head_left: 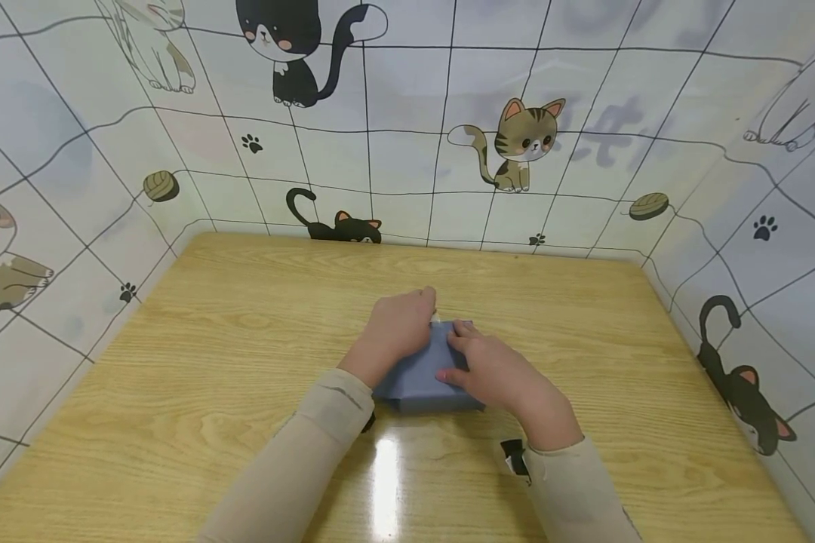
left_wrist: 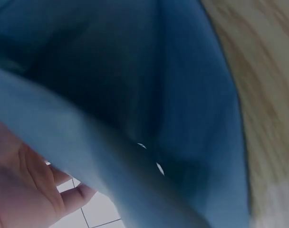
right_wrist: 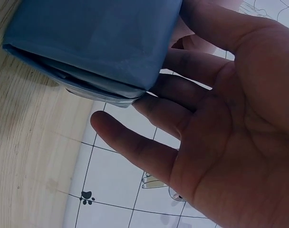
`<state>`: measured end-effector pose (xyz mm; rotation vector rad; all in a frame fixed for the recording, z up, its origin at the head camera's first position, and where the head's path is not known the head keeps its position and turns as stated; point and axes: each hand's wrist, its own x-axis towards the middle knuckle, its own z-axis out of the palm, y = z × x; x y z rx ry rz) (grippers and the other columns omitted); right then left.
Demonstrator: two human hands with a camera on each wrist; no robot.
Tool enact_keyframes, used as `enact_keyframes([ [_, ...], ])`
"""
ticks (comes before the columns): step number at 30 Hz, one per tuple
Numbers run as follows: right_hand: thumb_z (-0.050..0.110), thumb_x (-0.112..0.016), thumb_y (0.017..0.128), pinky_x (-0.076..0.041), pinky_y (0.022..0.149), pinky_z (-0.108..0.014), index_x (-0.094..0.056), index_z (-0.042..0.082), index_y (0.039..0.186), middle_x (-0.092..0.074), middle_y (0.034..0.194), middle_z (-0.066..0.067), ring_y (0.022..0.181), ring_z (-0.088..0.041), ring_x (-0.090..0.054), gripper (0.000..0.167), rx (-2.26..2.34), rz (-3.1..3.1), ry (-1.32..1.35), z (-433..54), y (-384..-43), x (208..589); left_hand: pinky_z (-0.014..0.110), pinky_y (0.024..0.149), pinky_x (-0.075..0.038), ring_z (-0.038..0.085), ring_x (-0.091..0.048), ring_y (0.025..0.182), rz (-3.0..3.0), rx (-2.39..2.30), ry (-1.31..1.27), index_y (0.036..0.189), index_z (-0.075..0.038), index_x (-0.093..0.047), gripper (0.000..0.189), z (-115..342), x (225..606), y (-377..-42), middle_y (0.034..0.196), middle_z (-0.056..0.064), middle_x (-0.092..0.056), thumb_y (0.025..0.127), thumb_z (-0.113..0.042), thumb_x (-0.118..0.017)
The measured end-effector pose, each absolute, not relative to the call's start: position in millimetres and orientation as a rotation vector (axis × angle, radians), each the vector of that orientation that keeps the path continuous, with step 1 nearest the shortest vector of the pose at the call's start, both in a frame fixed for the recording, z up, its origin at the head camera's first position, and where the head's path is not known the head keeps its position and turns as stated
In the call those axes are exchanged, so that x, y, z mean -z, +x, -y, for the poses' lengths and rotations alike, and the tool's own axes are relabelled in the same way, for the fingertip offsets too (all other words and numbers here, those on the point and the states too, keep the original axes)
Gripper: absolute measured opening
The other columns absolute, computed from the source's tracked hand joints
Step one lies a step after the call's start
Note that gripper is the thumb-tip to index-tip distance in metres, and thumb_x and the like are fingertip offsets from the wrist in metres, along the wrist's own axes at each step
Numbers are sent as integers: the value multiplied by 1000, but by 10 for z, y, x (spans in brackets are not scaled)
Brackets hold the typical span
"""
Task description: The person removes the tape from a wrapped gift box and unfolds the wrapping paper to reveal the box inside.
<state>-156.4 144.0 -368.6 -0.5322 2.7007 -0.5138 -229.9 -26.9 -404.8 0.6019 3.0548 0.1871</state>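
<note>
A package [head_left: 424, 373] wrapped in blue-grey paper lies on the table. My left hand [head_left: 397, 328] is at its far left edge with curled fingers, and a small shiny whitish strip [head_left: 436, 317] shows right at the fingertips. In the left wrist view, the blue wrapping [left_wrist: 201, 104] gapes in loose folds, and the left hand's fingers [left_wrist: 78, 197] are partly hidden behind it. My right hand [head_left: 499, 373] rests on the package's right side, fingers spread and thumb toward its middle. A folded end of the package [right_wrist: 92, 85] shows beside the right hand's palm in the right wrist view.
The wood-grain table [head_left: 258, 324] reaches back to walls covered in cat-printed sheeting [head_left: 407, 166]. More of this sheeting stands at the left and right. Dark wrist-worn pieces [head_left: 515, 456] sit under the sleeves.
</note>
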Motion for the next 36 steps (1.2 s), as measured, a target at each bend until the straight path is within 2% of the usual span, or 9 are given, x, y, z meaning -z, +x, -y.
enact_keyframes([
  [6,37,-69,105,-34,127,-59,-41,-5,160,-25,174,-25,162,-43,-28,74,522,-2704,-521,-1437,-1553,3705,38,68,-53,17,-63,78,-2960,-487,493,119,-16,-63,19,341,4056,-2325,100,0,-71,112,-23,-47],
  [10,38,-68,105,-33,128,-60,-41,-3,161,-22,176,-24,163,-43,-24,75,547,-2708,-518,-1459,-1554,3734,37,69,-54,17,-64,78,-2949,-563,481,122,-16,-65,24,403,4058,-2274,100,1,-73,113,-26,-45],
  [14,39,-70,104,-34,126,-64,-42,5,163,-17,177,-24,163,-46,-23,73,579,-2726,-490,-1553,-1572,3748,42,77,-58,20,-70,86,-2946,-567,480,131,-16,-64,39,461,4036,-2171,106,4,-77,114,-44,-45],
  [18,39,-71,103,-40,119,-68,-45,8,162,-19,176,-26,159,-50,-30,71,531,-2798,-439,-1662,-1626,3742,51,94,-60,30,-73,112,-2879,-591,497,154,-17,-52,70,526,3986,-2032,138,11,-71,102,-63,-62],
  [22,37,-70,104,-45,114,-68,-49,5,158,-32,172,-26,152,-49,-43,66,439,-2887,-409,-1705,-1715,3747,57,106,-55,38,-65,133,-2791,-654,581,169,-23,-30,101,569,3953,-1938,168,12,-41,90,-67,-76],
  [25,36,-68,106,-48,112,-66,-54,5,154,-42,167,-25,147,-48,-50,60,387,-2942,-408,-1690,-1784,3770,61,108,-53,42,-54,145,-2775,-660,638,169,-25,-30,101,579,3951,-1909,174,9,-30,90,-66,-77],
  [30,35,-60,110,-45,114,-68,-54,5,155,-44,165,-25,148,-47,-50,54,320,-2969,-431,-1639,-1812,3802,64,111,-51,41,-34,158,-2800,-614,648,165,-26,-40,91,583,3999,-1897,175,3,-32,92,-69,-72],
  [34,34,-60,110,-38,117,-74,-50,4,158,-36,170,-25,153,-46,-44,58,360,-2892,-519,-1609,-1737,3792,63,116,-47,38,-32,160,-2818,-610,662,164,-25,-43,88,589,4036,-1900,173,4,-36,93,-69,-71],
  [36,33,-63,109,-35,120,-72,-47,1,159,-31,172,-26,156,-47,-38,62,425,-2822,-567,-1595,-1690,3778,60,118,-46,37,-35,159,-2838,-614,710,160,-24,-49,79,589,4053,-1917,170,5,-41,96,-65,-70],
])
